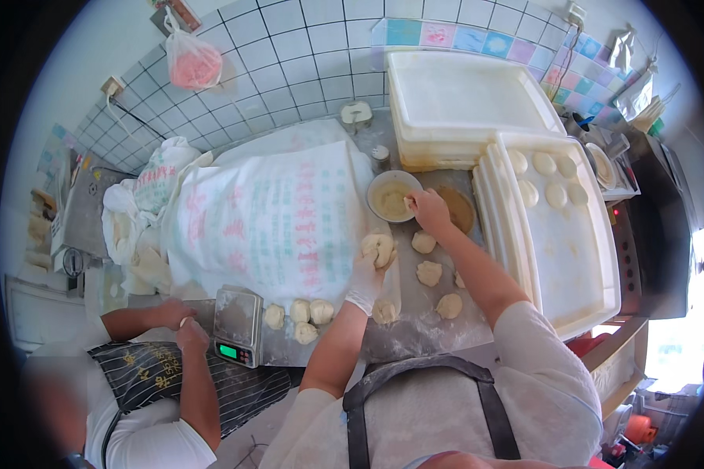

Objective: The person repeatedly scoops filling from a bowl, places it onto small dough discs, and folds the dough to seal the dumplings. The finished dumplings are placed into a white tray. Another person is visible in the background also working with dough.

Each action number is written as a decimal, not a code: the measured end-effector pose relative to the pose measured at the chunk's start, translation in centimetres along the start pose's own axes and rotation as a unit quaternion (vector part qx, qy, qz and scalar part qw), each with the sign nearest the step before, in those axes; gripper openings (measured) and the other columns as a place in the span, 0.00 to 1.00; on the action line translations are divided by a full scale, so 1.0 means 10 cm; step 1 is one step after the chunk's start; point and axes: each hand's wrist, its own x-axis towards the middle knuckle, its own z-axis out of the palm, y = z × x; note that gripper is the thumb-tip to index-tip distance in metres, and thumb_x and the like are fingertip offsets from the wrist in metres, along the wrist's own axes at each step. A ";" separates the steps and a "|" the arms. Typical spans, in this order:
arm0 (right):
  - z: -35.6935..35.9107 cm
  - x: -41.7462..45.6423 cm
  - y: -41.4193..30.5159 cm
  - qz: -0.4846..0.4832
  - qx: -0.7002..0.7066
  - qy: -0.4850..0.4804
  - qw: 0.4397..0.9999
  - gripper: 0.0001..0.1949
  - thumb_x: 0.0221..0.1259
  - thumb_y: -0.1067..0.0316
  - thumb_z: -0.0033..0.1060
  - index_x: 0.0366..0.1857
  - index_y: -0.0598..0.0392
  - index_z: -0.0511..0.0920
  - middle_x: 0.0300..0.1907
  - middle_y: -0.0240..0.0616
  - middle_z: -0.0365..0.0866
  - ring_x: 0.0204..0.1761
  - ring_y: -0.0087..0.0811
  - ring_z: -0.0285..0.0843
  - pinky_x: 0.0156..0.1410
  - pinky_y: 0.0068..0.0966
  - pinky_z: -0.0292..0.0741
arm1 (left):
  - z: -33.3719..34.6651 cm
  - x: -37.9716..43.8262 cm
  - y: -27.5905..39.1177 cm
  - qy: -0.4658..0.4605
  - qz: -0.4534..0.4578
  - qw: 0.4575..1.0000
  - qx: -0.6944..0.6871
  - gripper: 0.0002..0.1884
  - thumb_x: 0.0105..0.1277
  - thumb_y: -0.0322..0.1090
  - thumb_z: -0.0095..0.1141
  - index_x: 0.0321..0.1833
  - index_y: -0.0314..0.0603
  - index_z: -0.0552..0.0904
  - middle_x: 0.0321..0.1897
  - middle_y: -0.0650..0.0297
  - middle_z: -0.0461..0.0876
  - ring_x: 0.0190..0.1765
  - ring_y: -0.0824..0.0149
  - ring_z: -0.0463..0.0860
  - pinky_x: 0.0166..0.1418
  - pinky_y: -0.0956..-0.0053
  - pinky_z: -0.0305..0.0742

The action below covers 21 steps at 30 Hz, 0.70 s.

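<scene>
My left hand [369,277], in a thin translucent glove, holds a lump of dough [378,248] with a creased top. To its right, my right hand [430,212] reaches over the rim of a white bowl [381,202] with a pale yellowish content. A small pale thing [409,202] shows at those fingertips; whether it is pinched or stuck there is unclear. Behind that hand lies a round dish [457,206] of brown content, partly hidden. Several dough lumps, one of them a rough ball [429,273], rest on the floured metal table [410,337] below my right forearm.
A printed white sack cloth [270,217] covers a large mound. A digital scale [237,325] stands near several dough balls [301,311]. A co-worker's hands [185,322] are at left. Stacked white trays [569,264] on the right hold flattened dough rounds [544,163].
</scene>
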 end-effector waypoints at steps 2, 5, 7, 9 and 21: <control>0.12 0.13 0.13 -0.101 -0.124 0.018 0.987 0.06 0.50 0.65 0.61 0.30 0.52 0.80 0.35 0.38 0.78 0.40 0.40 0.75 0.45 0.36 0.73 | 0.12 0.05 0.05 -0.011 -0.019 0.992 -0.122 0.19 0.67 0.27 0.40 0.62 0.40 0.65 0.49 0.55 0.75 0.49 0.58 0.79 0.51 0.65 0.78; 0.15 0.18 0.08 -0.146 -0.157 0.018 0.977 0.05 0.48 0.64 0.62 0.25 0.52 0.80 0.33 0.39 0.76 0.43 0.37 0.74 0.47 0.35 0.71 | 0.06 0.29 0.03 0.010 -0.048 0.986 -0.157 0.19 0.66 0.27 0.41 0.61 0.41 0.66 0.49 0.58 0.75 0.50 0.60 0.79 0.52 0.65 0.77; 0.04 0.15 -0.07 -0.106 -0.057 0.010 0.993 0.05 0.45 0.65 0.63 0.24 0.52 0.80 0.31 0.39 0.75 0.43 0.36 0.74 0.47 0.34 0.71 | 0.02 0.48 0.02 0.045 0.008 0.997 -0.054 0.17 0.67 0.28 0.42 0.60 0.38 0.67 0.48 0.57 0.75 0.52 0.58 0.76 0.55 0.62 0.75; -0.14 0.07 -0.26 -0.028 0.114 0.006 0.993 0.04 0.43 0.66 0.63 0.22 0.52 0.79 0.30 0.39 0.74 0.40 0.36 0.75 0.44 0.33 0.73 | -0.05 0.61 -0.03 0.042 0.063 0.997 0.029 0.16 0.68 0.30 0.42 0.58 0.36 0.68 0.48 0.57 0.75 0.54 0.57 0.75 0.57 0.61 0.73; -0.45 -0.60 -0.32 -0.013 0.245 -0.045 0.968 0.05 0.48 0.72 0.59 0.29 0.56 0.81 0.30 0.38 0.79 0.35 0.42 0.78 0.39 0.33 0.74 | 0.08 0.49 -0.31 -0.051 -0.074 0.995 -0.039 0.20 0.71 0.45 0.39 0.59 0.42 0.69 0.51 0.59 0.74 0.54 0.61 0.74 0.58 0.62 0.71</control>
